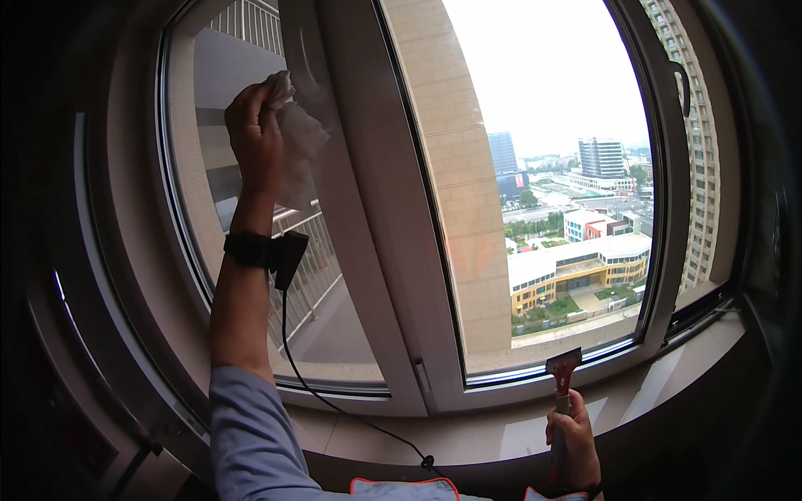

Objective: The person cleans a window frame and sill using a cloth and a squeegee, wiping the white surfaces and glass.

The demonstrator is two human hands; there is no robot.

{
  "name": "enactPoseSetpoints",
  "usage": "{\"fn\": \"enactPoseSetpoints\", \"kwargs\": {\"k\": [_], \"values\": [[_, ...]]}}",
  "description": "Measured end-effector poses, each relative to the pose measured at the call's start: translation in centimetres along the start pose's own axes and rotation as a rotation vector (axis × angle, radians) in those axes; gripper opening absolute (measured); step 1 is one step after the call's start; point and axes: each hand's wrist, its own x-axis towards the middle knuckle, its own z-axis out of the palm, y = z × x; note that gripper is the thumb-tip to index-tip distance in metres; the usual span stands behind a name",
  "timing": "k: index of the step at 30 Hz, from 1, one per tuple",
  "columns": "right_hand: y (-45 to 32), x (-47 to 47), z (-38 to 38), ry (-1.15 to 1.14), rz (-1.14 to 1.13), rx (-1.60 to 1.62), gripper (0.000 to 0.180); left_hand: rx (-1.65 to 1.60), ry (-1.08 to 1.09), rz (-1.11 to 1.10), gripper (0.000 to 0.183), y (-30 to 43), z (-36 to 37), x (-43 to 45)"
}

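My left hand is raised at the upper left, its fingers closed on a crumpled white cloth or tissue that hangs beside the left window pane. Whether the cloth touches the glass is hard to tell. A black band with a small device sits on my left wrist, and a cable runs down from it. At the lower right, my right hand grips the handle of a scraper with a red neck and a wide flat head. The scraper stands upright, head up, in front of the lower window frame.
A wide frame post parts the left pane from the right window pane. The right sash bears a handle. Below runs a pale windowsill, crossed by the black cable. Railings and buildings show through the glass.
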Motion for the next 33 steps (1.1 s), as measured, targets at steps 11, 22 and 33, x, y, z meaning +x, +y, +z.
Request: {"fn": "enactPoseSetpoints", "kwargs": {"k": [11,22,33], "values": [[-1.7,-2.8,-3.3,0.007,0.105,0.033,0.043,0.314,-0.397,0.144,0.032,2.1,0.8,-4.8],[-1.7,-1.3,-2.1,-0.13,0.12,0.06,0.048,0.404,-0.548,0.087,0.015,1.4,0.1,-2.8],[-0.7,0.6,0.3,-0.164,0.142,0.046,0.05,-0.13,0.027,-0.241,0.036,2.4,3.7,0.3]]}}
